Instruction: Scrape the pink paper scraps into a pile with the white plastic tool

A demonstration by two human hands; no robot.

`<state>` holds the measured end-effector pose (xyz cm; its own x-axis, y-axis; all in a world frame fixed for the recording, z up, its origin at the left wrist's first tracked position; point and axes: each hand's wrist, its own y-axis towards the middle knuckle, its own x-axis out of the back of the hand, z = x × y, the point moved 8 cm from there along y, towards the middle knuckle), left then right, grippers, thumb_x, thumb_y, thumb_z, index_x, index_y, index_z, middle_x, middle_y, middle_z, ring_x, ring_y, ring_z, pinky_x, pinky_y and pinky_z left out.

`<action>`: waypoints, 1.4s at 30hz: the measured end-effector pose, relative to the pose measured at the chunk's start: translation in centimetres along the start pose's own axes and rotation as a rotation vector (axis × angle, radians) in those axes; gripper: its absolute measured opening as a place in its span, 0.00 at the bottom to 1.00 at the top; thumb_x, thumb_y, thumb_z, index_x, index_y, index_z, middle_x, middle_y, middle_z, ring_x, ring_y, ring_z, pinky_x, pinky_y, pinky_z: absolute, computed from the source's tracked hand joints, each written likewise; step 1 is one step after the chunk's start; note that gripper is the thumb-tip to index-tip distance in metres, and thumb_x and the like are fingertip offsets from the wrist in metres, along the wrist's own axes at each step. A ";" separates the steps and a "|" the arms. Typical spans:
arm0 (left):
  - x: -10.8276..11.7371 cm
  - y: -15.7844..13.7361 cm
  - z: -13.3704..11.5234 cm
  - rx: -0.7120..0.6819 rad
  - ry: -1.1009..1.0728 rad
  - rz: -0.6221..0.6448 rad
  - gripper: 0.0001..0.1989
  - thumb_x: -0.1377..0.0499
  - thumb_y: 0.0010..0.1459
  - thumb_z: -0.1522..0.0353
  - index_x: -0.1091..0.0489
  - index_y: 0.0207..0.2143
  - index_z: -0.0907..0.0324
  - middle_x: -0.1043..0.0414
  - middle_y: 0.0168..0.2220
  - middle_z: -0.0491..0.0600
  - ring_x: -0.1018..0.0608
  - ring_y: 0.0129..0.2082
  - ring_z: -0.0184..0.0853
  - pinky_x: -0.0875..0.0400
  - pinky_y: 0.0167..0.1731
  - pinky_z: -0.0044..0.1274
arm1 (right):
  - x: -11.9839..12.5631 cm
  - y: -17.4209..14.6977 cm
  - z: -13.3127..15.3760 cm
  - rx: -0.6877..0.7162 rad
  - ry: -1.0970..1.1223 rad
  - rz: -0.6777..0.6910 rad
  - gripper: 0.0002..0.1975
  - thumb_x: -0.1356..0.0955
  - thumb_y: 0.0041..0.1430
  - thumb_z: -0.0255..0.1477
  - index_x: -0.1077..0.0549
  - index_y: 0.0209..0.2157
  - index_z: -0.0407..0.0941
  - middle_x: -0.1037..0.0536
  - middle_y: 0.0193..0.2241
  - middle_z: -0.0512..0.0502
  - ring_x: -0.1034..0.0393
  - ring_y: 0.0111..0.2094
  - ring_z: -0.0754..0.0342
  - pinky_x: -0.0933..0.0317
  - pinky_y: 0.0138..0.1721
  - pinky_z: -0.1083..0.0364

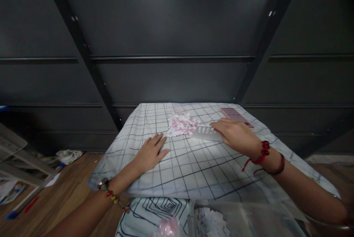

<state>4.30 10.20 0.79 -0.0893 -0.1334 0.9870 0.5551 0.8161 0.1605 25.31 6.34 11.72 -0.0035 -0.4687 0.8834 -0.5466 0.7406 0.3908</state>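
Note:
A small heap of white and pink paper scraps (181, 124) lies on the checked tablecloth (177, 170). My left hand (151, 152) rests flat on the cloth just left of the heap, fingers spread, holding nothing. From the right, my right hand (235, 133) grips a flat white plastic piece with a row of slots (206, 133); its exact kind is unclear. The left end of this piece touches or nearly touches the heap's right edge. Behind my right hand lies a pinkish phone-like slab (235, 114), partly covered by the hand.
Close to me, below the table's front edge, is a clear plastic box (249, 218) containing white paper scraps (212, 222). A shiny pink item (168, 226) sits left of it on patterned cloth. A dark panelled wall (171, 82) stands behind the table; a rack (24, 163) is at left.

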 end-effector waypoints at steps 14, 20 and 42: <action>0.3 0.0 -0.1 -0.006 -0.024 -0.025 0.26 0.57 0.63 0.57 0.44 0.57 0.64 0.48 0.59 0.58 0.45 0.59 0.43 0.48 0.54 0.36 | 0.2 -0.4 0.2 -0.007 -0.010 -0.043 0.14 0.42 0.53 0.18 0.28 0.35 0.41 0.25 0.29 0.45 0.32 0.32 0.53 0.43 0.34 0.57; 0.2 0.0 -0.1 -0.007 -0.017 -0.027 0.26 0.57 0.63 0.57 0.43 0.56 0.64 0.48 0.59 0.58 0.45 0.59 0.43 0.48 0.54 0.35 | 0.1 0.2 -0.1 -0.058 -0.035 -0.047 0.15 0.42 0.51 0.16 0.28 0.36 0.40 0.25 0.30 0.44 0.33 0.34 0.52 0.43 0.36 0.56; 0.5 0.0 -0.2 -0.004 -0.041 -0.034 0.25 0.56 0.63 0.58 0.43 0.56 0.64 0.48 0.59 0.58 0.45 0.59 0.43 0.48 0.54 0.36 | 0.4 1.8 2.6 0.079 -0.098 -0.011 0.14 0.41 0.50 0.15 0.29 0.32 0.41 0.27 0.26 0.46 0.37 0.30 0.55 0.50 0.31 0.56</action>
<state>4.46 10.00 1.29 -0.1425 -0.1378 0.9802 0.5542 0.8094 0.1943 22.13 6.18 12.11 -0.0769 -0.5247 0.8478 -0.6116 0.6964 0.3755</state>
